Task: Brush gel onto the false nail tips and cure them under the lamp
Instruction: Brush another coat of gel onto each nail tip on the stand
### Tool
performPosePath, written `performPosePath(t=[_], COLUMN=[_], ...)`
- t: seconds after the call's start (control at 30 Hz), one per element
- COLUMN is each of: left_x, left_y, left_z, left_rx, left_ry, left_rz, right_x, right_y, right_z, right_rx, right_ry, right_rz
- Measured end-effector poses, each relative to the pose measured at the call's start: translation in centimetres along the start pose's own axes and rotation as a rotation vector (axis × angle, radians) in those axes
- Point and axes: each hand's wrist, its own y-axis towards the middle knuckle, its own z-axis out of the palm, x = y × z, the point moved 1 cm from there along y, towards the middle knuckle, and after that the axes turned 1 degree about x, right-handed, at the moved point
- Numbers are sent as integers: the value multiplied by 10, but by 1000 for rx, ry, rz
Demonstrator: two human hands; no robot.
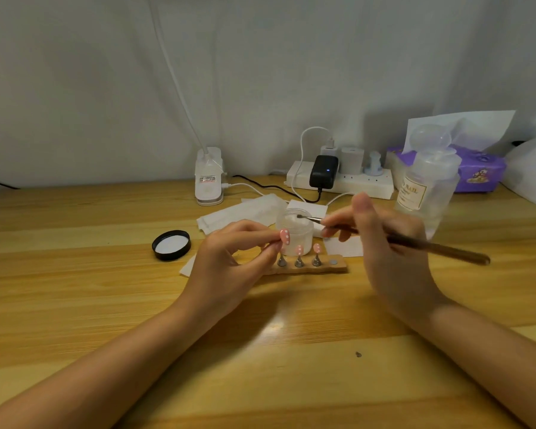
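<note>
1. The left hand (229, 255) pinches a pink false nail tip (285, 237) with white dots between thumb and fingertips, holding it just above the left end of the wooden stand (338, 267).
2. The right hand (381, 243) grips a brown brush (415, 241) near its ferrule, fingers curled round the handle; the handle's end points toward 3 o'clock.
3. The brush's bristle end rests at the rim of the open gel jar (294, 226), which stands at 12 o'clock from the stand, just behind it.
4. Two more pink nail tips (299, 249) sit upright on metal holders on the stand, beside the held tip.
5. The jar's black lid (171, 244) lies inner side up on the counter (75, 289), at 9 o'clock from the left hand.
6. White paper sheets (239, 212) lie under and behind the jar.
7. At 12 o'clock, against the wall, sit a white clip lamp base (208, 178) and a power strip (353, 182) with a black adapter (323, 171).
8. At 2 o'clock stand a clear pump bottle (427, 181) and a purple tissue pack (480, 173).
</note>
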Motion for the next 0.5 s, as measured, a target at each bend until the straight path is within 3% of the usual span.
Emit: performPosePath(t=[0.1, 0.33, 0.5], left_x=[1, 0, 1], left_y=[0, -1, -1], left_z=[1, 1, 1], left_rx=[6, -6, -2], left_ry=[8, 8, 27], left_rz=[-4, -2, 8], right_x=[4, 3, 2], right_y=[-4, -9, -9], right_z=[3, 6, 4], right_rx=[51, 87, 41], right_ry=[-71, -105, 0], right_rz=[-114, -149, -130])
